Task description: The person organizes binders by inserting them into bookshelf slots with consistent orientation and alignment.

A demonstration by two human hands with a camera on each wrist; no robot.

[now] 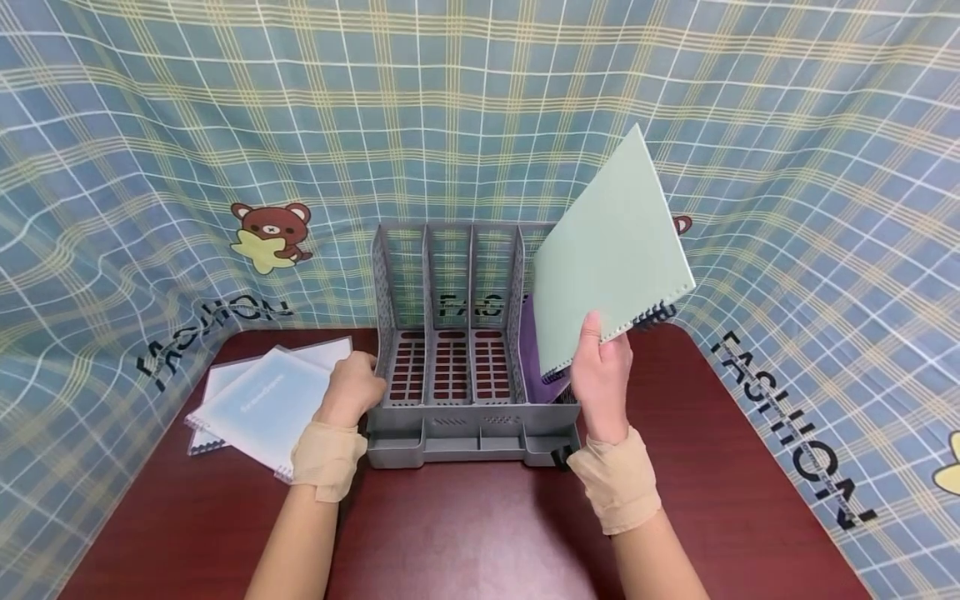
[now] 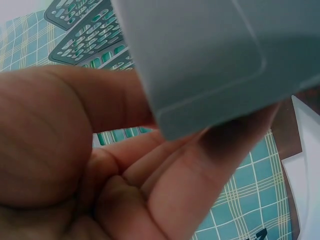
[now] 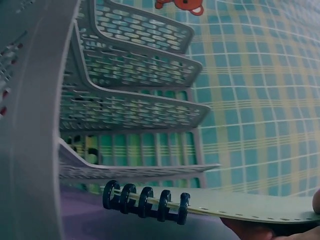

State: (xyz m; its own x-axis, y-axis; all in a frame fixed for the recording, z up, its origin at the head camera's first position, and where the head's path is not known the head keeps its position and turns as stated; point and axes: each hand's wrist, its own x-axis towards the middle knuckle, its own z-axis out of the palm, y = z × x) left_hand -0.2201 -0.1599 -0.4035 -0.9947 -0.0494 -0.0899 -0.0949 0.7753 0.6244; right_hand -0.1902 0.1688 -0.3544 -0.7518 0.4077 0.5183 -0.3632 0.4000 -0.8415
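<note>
A grey desk organizer (image 1: 450, 421) with upright dividers stands on the table. At its left front corner my left hand (image 1: 352, 387) grips the side; the left wrist view shows thumb and fingers about the grey plastic corner (image 2: 210, 75). My right hand (image 1: 603, 379) holds a pale green ring-bound notebook (image 1: 611, 233) by its lower edge, tilted over the rightmost compartment. Dark binding rings (image 3: 147, 200) show along that edge, close beside the last divider (image 3: 145, 170). A purple sheet or cover (image 1: 531, 350) stands in the rightmost compartment, partly hidden behind the notebook.
Left of the organizer, overlapping clear-covered notebooks (image 1: 262, 400) lie on the dark red table (image 1: 465, 533). Small trays (image 1: 453, 446) line the organizer's front. A black item (image 1: 561, 457) shows at its right front corner. Plaid cloth (image 1: 465, 108) hangs behind and at both sides.
</note>
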